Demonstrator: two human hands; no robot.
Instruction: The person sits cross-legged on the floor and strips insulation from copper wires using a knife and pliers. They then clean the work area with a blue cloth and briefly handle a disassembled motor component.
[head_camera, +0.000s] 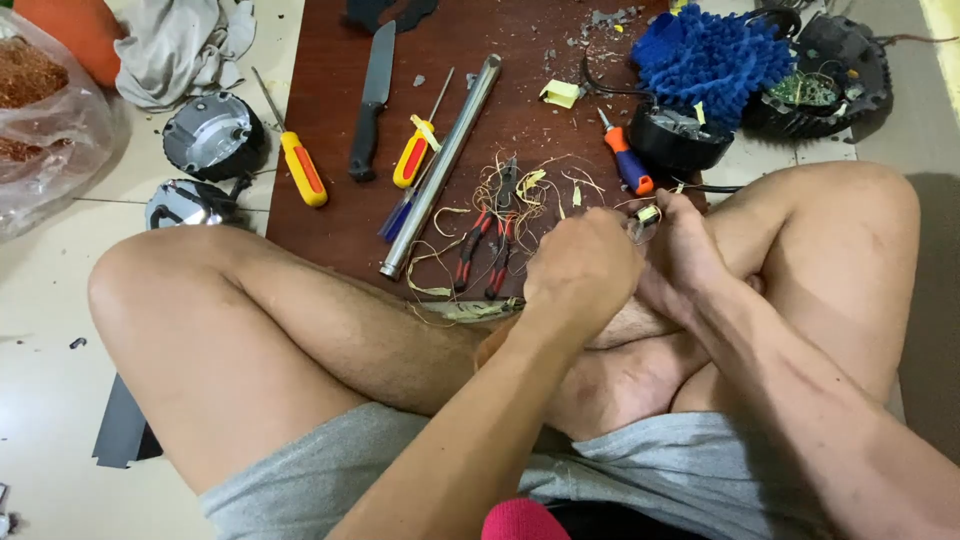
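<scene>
Head view: I see the left hand (580, 268) curled into a loose fist and the right hand (685, 250) closed beside it, both meeting over a small pale wire-wrapped part (645, 218) at the near edge of the dark red-brown wooden board (330, 180). Fingers pinch it, I think; it's mostly hidden, so the exact grip is hard to call.

Relative to the board:
- red-handled pliers (485, 250) lie on its near edge, just left of the left hand, in a tangle of thin yellowish wire strands (520, 190).
- long grey metal tube (440, 165) runs diagonally across its middle.
- black-handled knife (372, 100) and yellow-and-red screwdriver (300, 165) lie toward its left side; that screwdriver hangs over the edge.
- orange-and-blue short screwdriver (627, 160) lies near its right side, touching a round black motor housing (678, 135).
- blue fluffy chenille mop pad (710, 55) sits at its far right corner.
- grey round metal cap (210, 135) sits off its left side on the floor.
</scene>
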